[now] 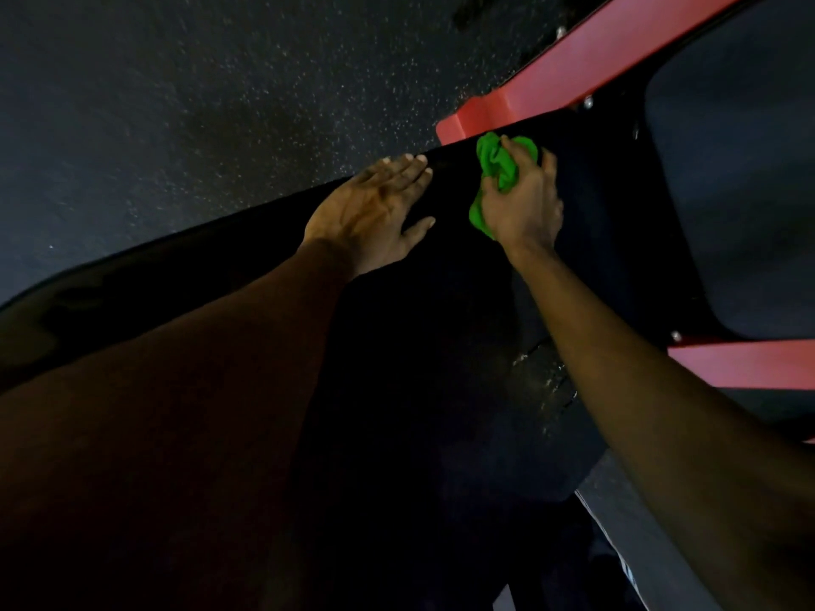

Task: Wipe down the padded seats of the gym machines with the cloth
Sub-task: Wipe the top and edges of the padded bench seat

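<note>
right grip clenched round green cloth | left grip flat on padded seat

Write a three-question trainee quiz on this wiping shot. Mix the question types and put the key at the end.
1. True or false: the left hand grips the green cloth.
2. Multiple choice: the machine frame beside the cloth is A blue, B red, C yellow.
3. Fill in: the ____ hand lies flat, fingers straight, on the padded seat.
Key: 1 false, the right hand grips it; 2 B; 3 left.
</note>
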A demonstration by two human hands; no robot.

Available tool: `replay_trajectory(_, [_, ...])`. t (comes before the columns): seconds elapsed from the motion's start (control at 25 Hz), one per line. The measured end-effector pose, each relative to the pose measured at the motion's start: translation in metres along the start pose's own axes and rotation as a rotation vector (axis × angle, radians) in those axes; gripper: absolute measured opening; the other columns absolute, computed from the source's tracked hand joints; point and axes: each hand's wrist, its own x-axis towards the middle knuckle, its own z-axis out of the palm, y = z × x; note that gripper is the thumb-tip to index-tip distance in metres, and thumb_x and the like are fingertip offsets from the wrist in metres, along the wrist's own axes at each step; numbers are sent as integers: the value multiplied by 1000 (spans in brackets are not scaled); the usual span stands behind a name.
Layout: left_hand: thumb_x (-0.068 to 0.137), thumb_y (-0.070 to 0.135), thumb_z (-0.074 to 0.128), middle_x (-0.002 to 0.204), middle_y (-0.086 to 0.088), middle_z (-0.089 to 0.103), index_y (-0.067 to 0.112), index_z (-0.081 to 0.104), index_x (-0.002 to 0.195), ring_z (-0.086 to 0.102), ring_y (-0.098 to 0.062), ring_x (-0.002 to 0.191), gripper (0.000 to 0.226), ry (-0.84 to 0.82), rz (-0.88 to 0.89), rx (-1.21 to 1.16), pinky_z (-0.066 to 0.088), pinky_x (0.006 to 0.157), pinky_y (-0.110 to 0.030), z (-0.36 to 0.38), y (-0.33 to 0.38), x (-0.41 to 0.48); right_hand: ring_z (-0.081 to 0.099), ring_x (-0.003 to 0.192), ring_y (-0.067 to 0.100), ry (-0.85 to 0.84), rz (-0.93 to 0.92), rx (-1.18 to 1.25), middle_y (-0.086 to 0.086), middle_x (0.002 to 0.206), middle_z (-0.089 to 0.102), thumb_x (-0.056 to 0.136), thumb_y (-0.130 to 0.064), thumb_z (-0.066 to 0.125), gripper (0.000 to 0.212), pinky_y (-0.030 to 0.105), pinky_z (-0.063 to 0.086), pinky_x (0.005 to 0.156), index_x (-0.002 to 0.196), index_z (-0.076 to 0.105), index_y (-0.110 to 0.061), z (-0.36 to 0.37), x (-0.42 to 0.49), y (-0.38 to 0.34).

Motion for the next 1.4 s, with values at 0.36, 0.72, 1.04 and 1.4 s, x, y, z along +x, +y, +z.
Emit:
replay_trajectory(0.36, [102,51,34,164,-6,24,11,29,156,19,-17,152,68,-6,-17,-7,10,123,-31,0,0,1,52,130,27,-106,-279,-89,1,157,31,90,-32,61,63,41,48,96,150,41,-42,-8,-36,3])
replay_trajectory(0.72, [102,49,38,163,-6,27,10,32,155,21,-17,151,66,14,-17,-22,12,123,-32,-1,-1,1,55,126,28,-97,-75,-27,0,158,29,91,-33,62,61,38,45,98,148,43,-42,-5,-17,-14])
replay_trajectory(1.04, [102,50,36,164,-5,26,11,32,155,20,-15,152,66,3,-11,-31,14,124,-32,2,-2,1,54,127,30,-55,-169,-64,1,155,34,89,-31,62,62,42,50,94,148,44,-42,-2,-20,5])
replay_trajectory(1.4, [102,50,36,163,-5,27,11,33,155,21,-16,151,66,33,-3,-18,15,124,-33,4,-4,2,54,128,27,-86,-62,16,-2,159,30,90,-32,63,60,38,45,99,146,46,-44,-7,-26,5])
